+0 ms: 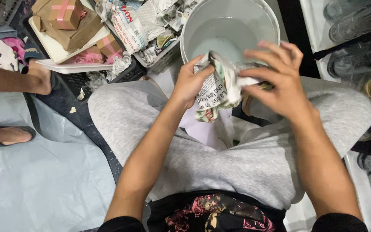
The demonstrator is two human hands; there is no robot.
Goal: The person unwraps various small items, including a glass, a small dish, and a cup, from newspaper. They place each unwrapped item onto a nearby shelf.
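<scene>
Both my hands hold a bundle wrapped in crumpled newspaper (217,88) above my knees. My left hand (190,81) grips its left side. On the right, my right hand (278,75) closes over the top and right side, fingers spread across the paper. What lies inside the paper is hidden. Just beyond the bundle stands a white bucket (271,19) with water in it. I sit with grey trousers (129,116) on my legs.
A grey basket of crumpled newspaper (151,25) sits left of the bucket. A white tray (65,53) with brown boxes tied in pink ribbon lies at top left. Another person's feet (11,135) rest on the grey sheet at left. Clear glasses (353,21) stand at right.
</scene>
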